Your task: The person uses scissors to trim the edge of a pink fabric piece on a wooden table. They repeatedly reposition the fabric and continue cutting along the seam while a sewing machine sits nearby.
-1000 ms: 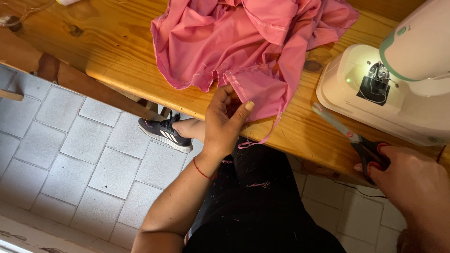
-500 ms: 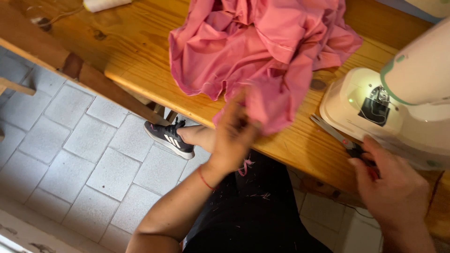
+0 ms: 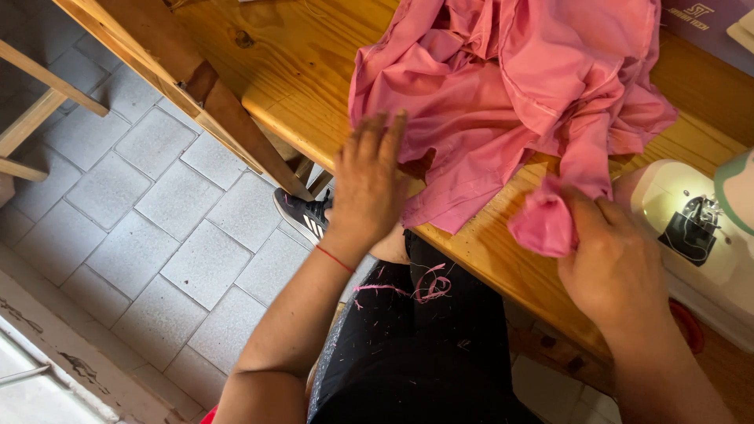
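Nearest, a lap in black trousers (image 3: 424,353) strewn with pink thread scraps (image 3: 428,284), and below it a grey tiled floor (image 3: 149,235) with one dark sports shoe (image 3: 302,216) planted beside a wooden leg. Above the lap, two bare hands at the near edge of the wooden worktop (image 3: 306,86). Left hand (image 3: 371,184), a thin red string around its wrist, spread flat with fingers straight and slightly fanned, back upward, fingertips resting on the lower left edge of the pink fabric (image 3: 510,86); nothing gripped, only pressing or touching the cloth. Right hand (image 3: 616,263) curled shut around a bunched corner of the same fabric, thumb and fingers pinching the wad just over the worktop's edge. Between the two hands, a fold of the cloth stretched and hanging slightly over the wooden rim. Farther back, the rest of the fabric heaped in loose crumpled folds across the middle of the worktop, a seam or hem line showing on the upper layers. To the right, just beside the gripped corner, a white sewing machine (image 3: 691,228), its needle area lit. At the far right corner, a purple box (image 3: 707,23), partly cut off.
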